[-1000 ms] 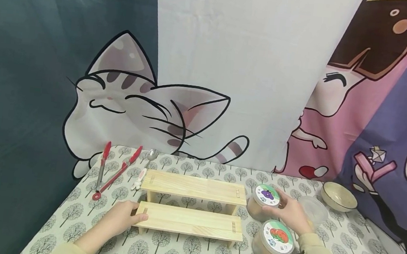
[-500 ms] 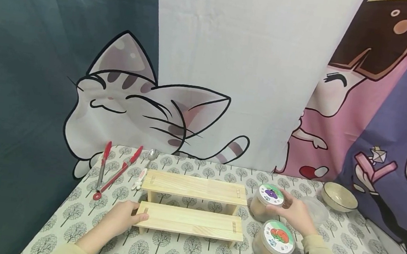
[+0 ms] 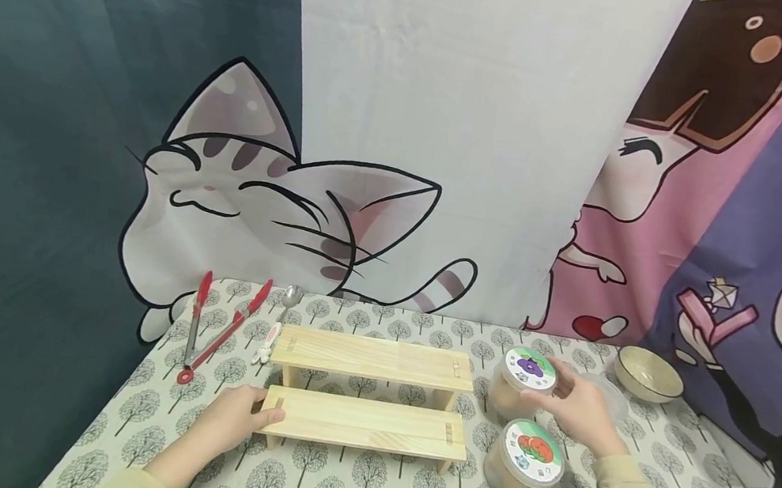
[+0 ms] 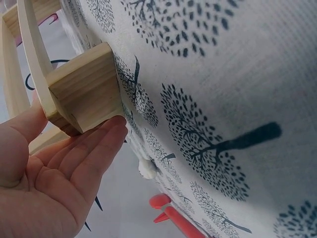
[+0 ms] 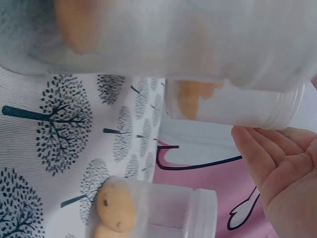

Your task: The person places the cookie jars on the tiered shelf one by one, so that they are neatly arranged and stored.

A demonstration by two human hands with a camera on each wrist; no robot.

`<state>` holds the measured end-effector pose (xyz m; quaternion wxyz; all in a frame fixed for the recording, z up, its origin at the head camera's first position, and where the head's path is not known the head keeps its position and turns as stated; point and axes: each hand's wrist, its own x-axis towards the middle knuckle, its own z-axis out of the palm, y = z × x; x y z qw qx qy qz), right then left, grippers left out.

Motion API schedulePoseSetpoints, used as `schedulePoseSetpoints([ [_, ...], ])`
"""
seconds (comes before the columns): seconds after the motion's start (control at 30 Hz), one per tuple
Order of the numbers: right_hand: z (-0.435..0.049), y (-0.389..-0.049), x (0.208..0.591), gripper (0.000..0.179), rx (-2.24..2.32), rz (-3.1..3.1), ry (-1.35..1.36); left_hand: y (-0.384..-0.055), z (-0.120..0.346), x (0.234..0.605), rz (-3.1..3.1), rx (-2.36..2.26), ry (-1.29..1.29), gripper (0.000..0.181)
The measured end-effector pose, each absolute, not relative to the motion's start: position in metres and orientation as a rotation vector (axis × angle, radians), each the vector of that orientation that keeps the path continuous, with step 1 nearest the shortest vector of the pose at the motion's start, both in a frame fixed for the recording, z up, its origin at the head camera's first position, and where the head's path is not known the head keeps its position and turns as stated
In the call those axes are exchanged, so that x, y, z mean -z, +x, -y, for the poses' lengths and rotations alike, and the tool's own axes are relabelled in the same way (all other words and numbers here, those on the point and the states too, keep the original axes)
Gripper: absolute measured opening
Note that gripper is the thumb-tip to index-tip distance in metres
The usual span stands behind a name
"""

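Note:
A two-tier wooden stand (image 3: 368, 424) rests on the table, its lower step nearer me. My left hand (image 3: 229, 418) grips the left end of that lower step, thumb on top; in the left wrist view the fingers lie along the end leg. My right hand (image 3: 581, 407) holds a clear plastic jar with a grape label (image 3: 522, 385) near its lid, thumb in front and fingers behind. Tan-orange pieces show inside this jar (image 5: 237, 101) in the right wrist view. A tomato-label jar (image 3: 524, 461) stands just in front of it.
Behind my right hand is another clear container (image 3: 611, 396), partly hidden, with a cream bowl (image 3: 649, 374) beyond it. Red-tipped tongs (image 3: 224, 338) lie open at the back left, beside a spoon with a rabbit handle (image 3: 268, 342). Printed curtains (image 3: 390, 117) hang behind the table.
My right hand and the grape-label jar have shifted a little to the right, away from the stand. The left hand and the stand have stayed where they were.

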<state>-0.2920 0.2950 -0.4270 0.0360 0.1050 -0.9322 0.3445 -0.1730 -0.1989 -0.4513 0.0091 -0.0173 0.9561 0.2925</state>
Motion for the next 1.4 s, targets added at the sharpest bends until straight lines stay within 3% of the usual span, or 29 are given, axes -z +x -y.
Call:
schedulePoseSetpoints([
  [1.4, -0.256, -0.257, 0.377, 0.089, -1.055, 2.722, 0.372, -0.17, 0.199, 0.454, -3.014, -0.9, -0.051, 0.055],
])
